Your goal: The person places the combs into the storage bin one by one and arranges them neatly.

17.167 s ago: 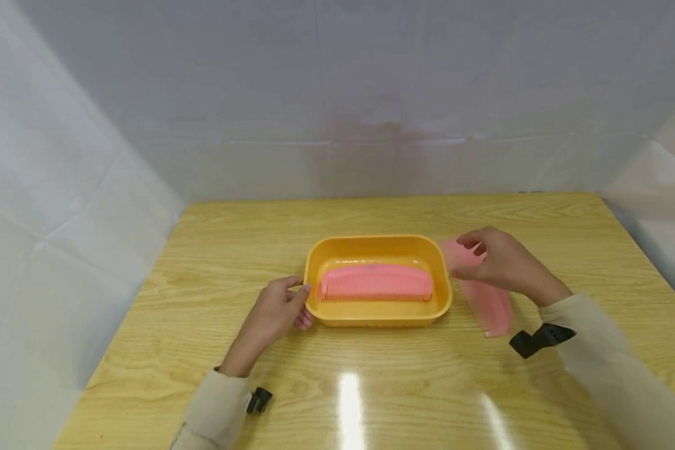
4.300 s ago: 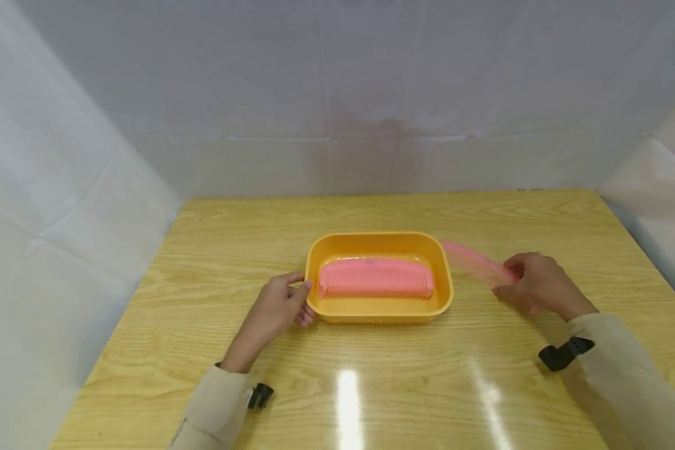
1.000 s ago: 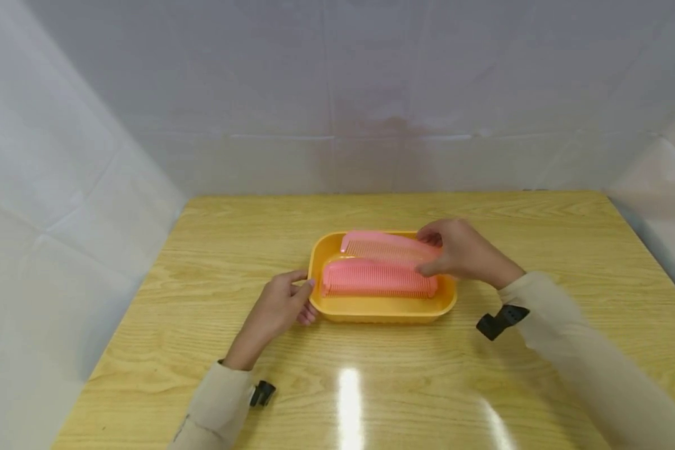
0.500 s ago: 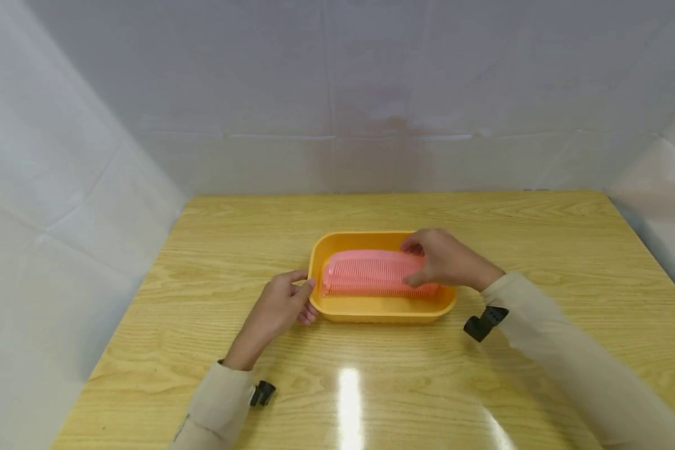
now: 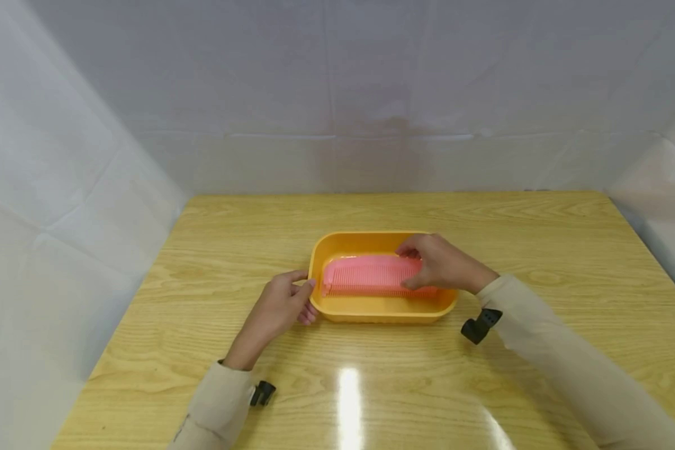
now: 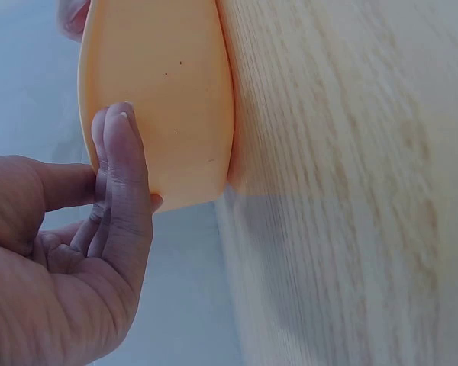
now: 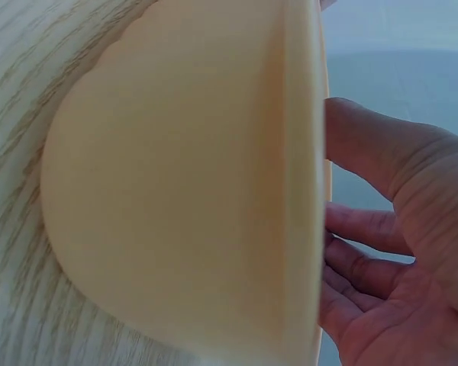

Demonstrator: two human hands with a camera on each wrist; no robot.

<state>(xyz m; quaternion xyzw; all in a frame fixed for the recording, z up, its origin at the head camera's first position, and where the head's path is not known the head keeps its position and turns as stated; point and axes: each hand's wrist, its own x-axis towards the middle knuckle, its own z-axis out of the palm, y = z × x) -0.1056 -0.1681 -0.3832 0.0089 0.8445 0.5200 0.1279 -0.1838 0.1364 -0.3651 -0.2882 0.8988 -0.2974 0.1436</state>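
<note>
In the head view, a yellow plastic basin (image 5: 382, 315) sits on the wooden table, holding pink combs (image 5: 365, 275) laid one over another, teeth toward the person. My right hand (image 5: 449, 265) reaches over the basin's right end and grips the top comb, thumb on the toothed side and fingers on its back edge. The right wrist view shows the basin's outer wall (image 7: 168, 175) hiding the fingertips and the combs. At the left end, my left hand (image 5: 278, 306) pinches the basin's rim; the left wrist view shows its fingers (image 6: 126, 164) against the outer wall.
The wood-grain table (image 5: 292, 400) spreads around the basin, with bright reflections near its front. White sheeting (image 5: 259, 162) stands behind the table and at both sides. A small black camera (image 5: 478, 326) is strapped at the right wrist, another black camera (image 5: 262, 394) at the left.
My right hand has carried a pink comb from the table at the right into the basin and lowered it onto the comb there. The left hand stays at the rim.
</note>
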